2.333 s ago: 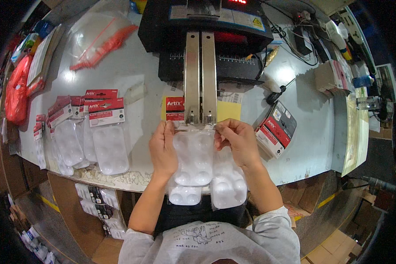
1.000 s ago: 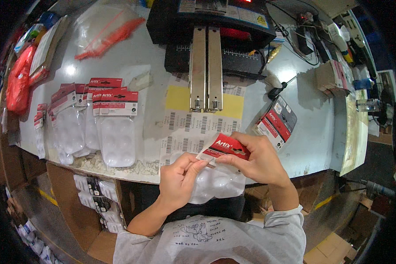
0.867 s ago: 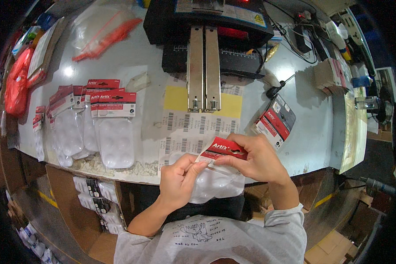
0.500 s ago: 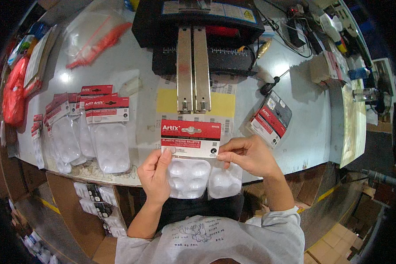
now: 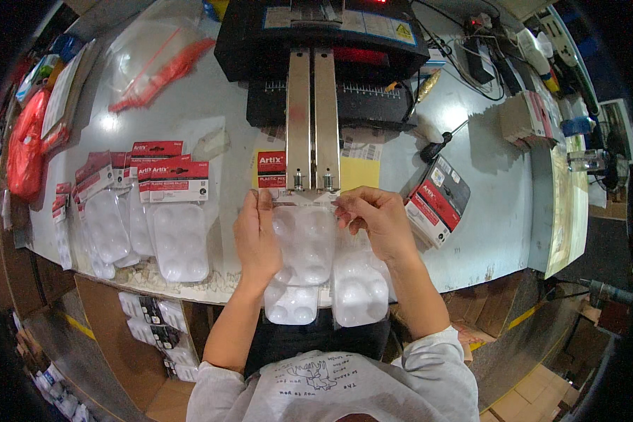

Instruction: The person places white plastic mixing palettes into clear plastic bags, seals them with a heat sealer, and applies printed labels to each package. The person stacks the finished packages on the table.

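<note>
A white plastic mixing palette [image 5: 302, 243] in a clear bag with a red and white header card [image 5: 271, 169] lies in front of me. Its card is under the two metal arms [image 5: 299, 119] of a black machine [image 5: 316, 35], which hide most of it. My left hand [image 5: 255, 239] grips the pack's left edge, thumb at the card's lower corner. At the right edge, my right hand [image 5: 378, 224] pinches the pack just below the arms' tips; the exact grip is partly hidden. Two more palettes, a left one [image 5: 292, 309] and a right one [image 5: 361, 295], rest below, at the table's edge.
Several carded palette packs [image 5: 179, 243] lie overlapping at left. On the right are a stack of header cards [image 5: 436, 204], a screwdriver [image 5: 437, 148] and more stacked cards [image 5: 526, 121]. A clear bag with red edging [image 5: 155, 63] lies back left; cables [image 5: 464, 84] run back right.
Both hands have moved the palette pack forward, away from me, so its header card has slid beneath the metal arms. A red light now shows on top of the machine.
</note>
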Demonstrator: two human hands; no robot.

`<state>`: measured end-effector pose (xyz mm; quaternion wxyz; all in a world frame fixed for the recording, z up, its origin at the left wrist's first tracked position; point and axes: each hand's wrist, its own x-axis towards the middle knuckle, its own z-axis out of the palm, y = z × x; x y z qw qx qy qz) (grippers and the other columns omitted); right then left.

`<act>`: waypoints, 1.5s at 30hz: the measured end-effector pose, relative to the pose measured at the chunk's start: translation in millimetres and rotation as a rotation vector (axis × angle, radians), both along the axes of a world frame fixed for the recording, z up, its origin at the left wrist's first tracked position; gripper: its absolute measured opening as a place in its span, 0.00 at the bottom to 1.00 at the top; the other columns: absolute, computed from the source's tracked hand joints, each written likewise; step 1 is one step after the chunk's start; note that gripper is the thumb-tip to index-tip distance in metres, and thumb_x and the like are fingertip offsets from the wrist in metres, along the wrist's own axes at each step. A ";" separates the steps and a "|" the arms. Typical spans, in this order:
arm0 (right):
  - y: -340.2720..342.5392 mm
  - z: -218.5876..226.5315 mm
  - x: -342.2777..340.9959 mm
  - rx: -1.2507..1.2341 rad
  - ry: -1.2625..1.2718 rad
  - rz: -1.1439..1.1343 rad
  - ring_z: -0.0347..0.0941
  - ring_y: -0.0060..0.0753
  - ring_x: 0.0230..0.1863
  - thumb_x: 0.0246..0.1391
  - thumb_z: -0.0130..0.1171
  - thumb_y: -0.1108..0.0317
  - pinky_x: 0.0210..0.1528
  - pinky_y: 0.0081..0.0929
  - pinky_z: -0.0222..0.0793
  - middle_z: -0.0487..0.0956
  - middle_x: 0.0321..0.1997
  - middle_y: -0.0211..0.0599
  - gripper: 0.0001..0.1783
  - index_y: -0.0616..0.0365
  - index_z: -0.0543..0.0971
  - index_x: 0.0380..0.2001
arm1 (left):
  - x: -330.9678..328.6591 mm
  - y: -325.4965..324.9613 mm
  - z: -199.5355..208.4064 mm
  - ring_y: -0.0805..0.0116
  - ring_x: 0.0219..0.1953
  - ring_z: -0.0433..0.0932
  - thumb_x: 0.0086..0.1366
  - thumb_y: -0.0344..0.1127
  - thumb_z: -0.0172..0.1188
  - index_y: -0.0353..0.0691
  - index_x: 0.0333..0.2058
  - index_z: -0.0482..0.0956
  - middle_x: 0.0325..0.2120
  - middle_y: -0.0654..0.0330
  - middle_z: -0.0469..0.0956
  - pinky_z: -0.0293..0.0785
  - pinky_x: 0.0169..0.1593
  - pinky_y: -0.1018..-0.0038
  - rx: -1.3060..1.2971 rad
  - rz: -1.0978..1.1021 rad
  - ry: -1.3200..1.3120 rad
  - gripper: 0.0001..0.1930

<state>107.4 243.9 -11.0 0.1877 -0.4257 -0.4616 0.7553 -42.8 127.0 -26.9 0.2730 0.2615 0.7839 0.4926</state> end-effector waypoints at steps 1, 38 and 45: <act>1.3 -3.7 -0.3 -0.009 -0.030 -0.007 0.74 0.21 0.24 0.54 0.57 0.68 0.24 0.17 0.67 0.80 0.25 0.36 0.09 0.66 0.79 0.31 | -2.4 2.0 -3.8 0.75 0.30 0.64 0.70 0.41 0.44 0.32 0.33 0.71 0.25 0.61 0.69 0.63 0.36 0.78 -0.009 0.025 0.021 0.16; -27.2 73.3 -1.0 0.747 -0.290 0.540 0.63 0.20 0.18 0.44 0.70 0.59 0.22 0.21 0.61 0.74 0.18 0.34 0.18 0.63 0.78 0.29 | 30.8 -70.8 48.4 0.81 0.24 0.72 0.65 0.33 0.55 0.34 0.34 0.78 0.21 0.60 0.79 0.69 0.30 0.80 0.054 -0.218 -0.240 0.08; -17.1 72.6 5.3 0.799 -0.286 0.682 0.70 0.40 0.20 0.44 0.68 0.56 0.23 0.30 0.65 0.75 0.20 0.44 0.19 0.62 0.77 0.28 | 37.4 -67.1 47.8 0.82 0.20 0.66 0.65 0.35 0.57 0.35 0.32 0.78 0.16 0.61 0.73 0.65 0.24 0.80 0.077 -0.202 -0.208 0.09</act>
